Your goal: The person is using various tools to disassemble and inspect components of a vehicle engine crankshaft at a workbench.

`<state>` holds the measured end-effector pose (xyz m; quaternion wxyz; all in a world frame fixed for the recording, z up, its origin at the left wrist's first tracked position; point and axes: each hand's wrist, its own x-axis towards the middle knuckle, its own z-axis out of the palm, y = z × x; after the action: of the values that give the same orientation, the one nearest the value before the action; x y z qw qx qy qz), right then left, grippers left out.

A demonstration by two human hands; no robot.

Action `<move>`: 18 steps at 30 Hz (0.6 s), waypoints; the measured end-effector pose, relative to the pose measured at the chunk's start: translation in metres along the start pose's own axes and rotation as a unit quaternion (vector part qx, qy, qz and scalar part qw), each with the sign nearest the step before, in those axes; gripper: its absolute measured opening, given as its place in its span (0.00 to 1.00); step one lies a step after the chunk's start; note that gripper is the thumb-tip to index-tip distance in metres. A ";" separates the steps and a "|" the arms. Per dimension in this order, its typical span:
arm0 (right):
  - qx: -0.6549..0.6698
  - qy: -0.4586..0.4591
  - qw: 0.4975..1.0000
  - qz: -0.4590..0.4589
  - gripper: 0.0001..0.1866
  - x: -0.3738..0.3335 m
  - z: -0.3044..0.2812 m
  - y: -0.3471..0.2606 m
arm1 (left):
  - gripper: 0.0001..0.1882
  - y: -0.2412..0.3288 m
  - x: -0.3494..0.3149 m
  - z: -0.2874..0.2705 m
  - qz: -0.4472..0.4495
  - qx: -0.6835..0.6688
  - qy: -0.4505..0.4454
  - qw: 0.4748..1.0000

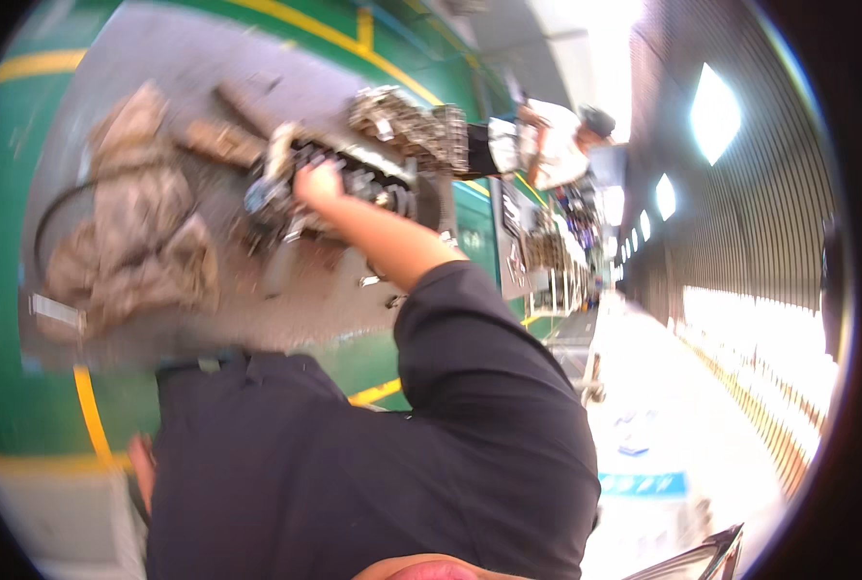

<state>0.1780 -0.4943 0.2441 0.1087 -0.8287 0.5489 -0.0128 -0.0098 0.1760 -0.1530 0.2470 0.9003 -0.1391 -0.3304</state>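
Observation:
My right arm stretches over a grey work table (286,324). My right hand (321,184) is on or just over a metal machine part that looks like an engine block (381,186), with dark rounded pieces along its open top. Blur smears the fingers, so I cannot see whether they hold anything. Something bluish (257,196) sits by the block's left end. My left hand (142,466) hangs low beside my body at the left, well apart from the table. Only a sliver of it shows, and its fingers are not clear.
Crumpled grey-brown cloth (146,227) with a dark curved hose or strap covers the table's left side. A brownish elongated piece (223,143) lies near the block. Behind it stands another ribbed metal casting (407,126). Another person (557,145) in a white top stands beyond the table.

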 end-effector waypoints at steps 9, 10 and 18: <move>-0.172 -0.145 0.875 -0.428 0.16 0.011 -0.050 0.035 | 0.06 0.076 0.051 -0.054 -0.246 -0.307 0.052 0.918; -0.139 -0.143 0.900 -0.386 0.16 0.009 -0.045 0.030 | 0.05 0.079 0.052 -0.058 -0.246 -0.305 0.053 0.918; -0.020 -0.125 0.961 -0.245 0.14 -0.001 -0.030 0.030 | 0.05 0.092 0.058 -0.079 -0.230 -0.289 0.058 0.927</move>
<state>0.1463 -0.5090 0.2676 0.1536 -0.9349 0.3108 0.0756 0.0776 0.1025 -0.0813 0.4210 0.8148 0.1880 -0.3514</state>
